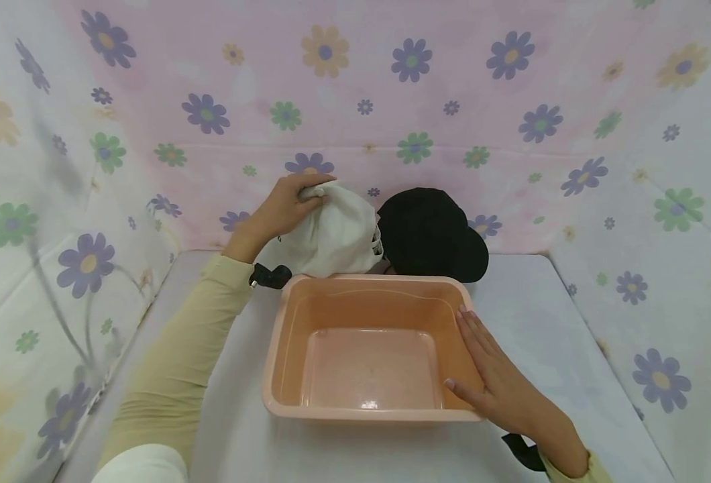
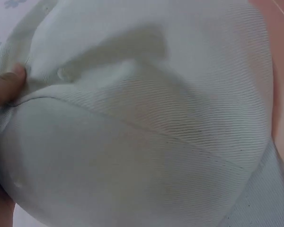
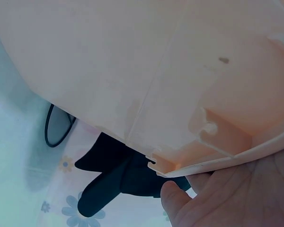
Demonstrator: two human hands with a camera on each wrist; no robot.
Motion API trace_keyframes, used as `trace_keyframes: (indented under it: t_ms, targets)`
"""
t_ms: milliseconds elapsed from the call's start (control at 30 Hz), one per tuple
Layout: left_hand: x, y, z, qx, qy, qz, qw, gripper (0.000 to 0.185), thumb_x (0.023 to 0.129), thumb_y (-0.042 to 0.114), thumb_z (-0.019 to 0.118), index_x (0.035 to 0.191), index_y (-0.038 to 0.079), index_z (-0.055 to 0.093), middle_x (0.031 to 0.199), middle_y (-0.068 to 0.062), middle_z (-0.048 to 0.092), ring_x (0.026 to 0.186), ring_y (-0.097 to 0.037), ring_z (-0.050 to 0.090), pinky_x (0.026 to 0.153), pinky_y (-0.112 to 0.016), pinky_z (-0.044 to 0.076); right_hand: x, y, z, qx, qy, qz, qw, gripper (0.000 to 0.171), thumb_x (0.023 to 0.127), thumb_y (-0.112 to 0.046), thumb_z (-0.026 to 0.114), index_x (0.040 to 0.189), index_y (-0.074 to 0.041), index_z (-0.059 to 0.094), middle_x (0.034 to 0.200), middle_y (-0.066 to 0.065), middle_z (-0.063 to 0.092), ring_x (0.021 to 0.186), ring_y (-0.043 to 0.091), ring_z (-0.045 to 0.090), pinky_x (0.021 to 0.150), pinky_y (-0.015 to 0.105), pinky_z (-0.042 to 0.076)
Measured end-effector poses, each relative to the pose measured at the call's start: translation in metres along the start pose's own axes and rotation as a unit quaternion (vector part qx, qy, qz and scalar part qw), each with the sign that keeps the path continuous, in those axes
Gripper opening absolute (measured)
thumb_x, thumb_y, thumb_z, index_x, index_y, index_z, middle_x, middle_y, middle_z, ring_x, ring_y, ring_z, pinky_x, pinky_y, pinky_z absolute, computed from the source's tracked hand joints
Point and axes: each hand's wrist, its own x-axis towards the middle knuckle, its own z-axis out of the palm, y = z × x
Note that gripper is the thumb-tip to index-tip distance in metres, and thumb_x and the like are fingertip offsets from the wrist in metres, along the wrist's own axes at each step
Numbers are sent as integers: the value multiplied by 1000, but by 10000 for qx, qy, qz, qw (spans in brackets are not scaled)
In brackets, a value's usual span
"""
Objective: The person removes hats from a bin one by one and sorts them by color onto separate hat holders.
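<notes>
A white cap (image 1: pixel 334 235) sits behind the peach plastic basin (image 1: pixel 283 335), and my left hand (image 1: pixel 289 201) grips its crown from the top left. In the left wrist view the white cap (image 2: pixel 146 118) fills the frame, with my thumb (image 2: pixel 7 87) pressed into the fabric at the left edge. A black cap (image 1: pixel 430 235) lies beside the white one, to its right. My right hand (image 1: pixel 488 372) rests flat with straight fingers on the basin's right rim. Seen from the right wrist, the basin's outer wall (image 3: pixel 146 80) looms close above my thumb (image 3: pixel 177 201).
The basin is empty inside. Flowered fabric walls (image 1: pixel 633 168) close in the white table (image 1: pixel 530 322) on the left, back and right. Black wrist straps (image 1: pixel 271 275) show on both arms. The black cap (image 3: pixel 118 182) shows beneath the basin's corner.
</notes>
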Motion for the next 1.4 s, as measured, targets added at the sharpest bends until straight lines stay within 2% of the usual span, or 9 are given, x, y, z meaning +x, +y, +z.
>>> trace_keyframes:
  t_ms: [133,267,533,633,833,967,1167,1400]
  targets:
    - [1,-5,7,-120,19,-148,9998,42,95,13,73,136,6,66,137,-16,65,129,-31,59,109,-45,45,0,0,0,51,0,1,10000,100,94,-52,64,166,-20,2,173,3,-2,158,31,3,113,72,25]
    - [2,-8,11,-56,-17,-334,9994,44,95,17,74,137,7,65,140,-14,63,134,-30,55,113,-44,42,0,0,-1,42,19,-41,10000,100,94,-51,64,166,-22,1,173,4,-1,158,33,4,113,72,25]
    - [-2,-20,18,148,-459,-1104,9927,48,102,33,63,147,16,57,152,-13,52,142,-33,46,114,-51,39,0,0,0,90,23,-4,10000,100,94,-52,64,166,-19,4,173,3,-2,158,31,3,113,72,24]
    - [-4,-26,21,183,-619,-1079,9921,50,105,33,58,152,17,50,157,-12,45,145,-34,41,117,-53,34,1,1,0,90,41,-44,9999,100,94,-52,64,166,-19,4,173,3,-1,158,30,3,113,72,24]
    - [-4,-34,26,426,-844,-592,9938,51,109,29,48,155,10,42,162,-14,38,151,-34,32,123,-51,24,0,1,1,54,76,-84,9999,98,94,-52,63,166,-19,4,173,4,0,158,32,4,111,73,26]
    - [-7,-33,27,287,-592,-694,9954,51,107,29,53,154,11,45,160,-14,41,149,-35,35,122,-52,27,1,0,1,95,61,-48,9999,98,94,-52,63,166,-20,4,173,4,1,158,32,5,111,73,26]
    - [-12,-34,26,38,90,-840,9964,53,101,31,65,150,14,52,154,-14,49,142,-36,44,115,-53,37,1,1,2,116,11,22,9999,99,94,-54,62,166,-21,3,173,3,-1,158,32,4,112,73,25]
    - [-14,-34,20,-205,581,-829,9947,54,97,32,70,145,12,57,151,-12,53,143,-33,45,116,-51,36,1,4,2,89,89,-96,9999,98,94,-52,63,166,-19,3,173,5,0,158,31,4,112,72,26]
